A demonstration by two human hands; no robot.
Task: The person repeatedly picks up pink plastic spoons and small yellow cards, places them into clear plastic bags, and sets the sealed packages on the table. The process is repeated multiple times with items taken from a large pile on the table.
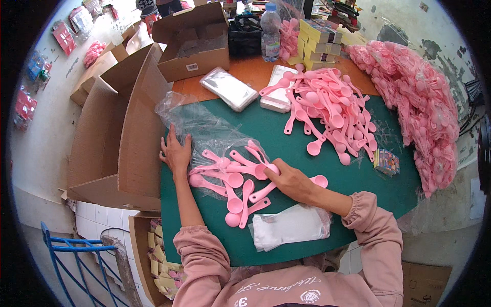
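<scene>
Head view: I'm watching the right hand, fingers closed on one pink plastic spoon at the right edge of the fanned spoon cluster on the green table mat. The spoon's handle runs left from the fingers. The left hand lies flat, fingers spread, on the clear plastic bag left of the cluster.

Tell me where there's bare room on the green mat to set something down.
Bare green mat lies right of the right hand, below the big pink spoon pile and the small colourful box. Another patch: between clear bag and pile. Crowded: around both hands, left hand included.
</scene>
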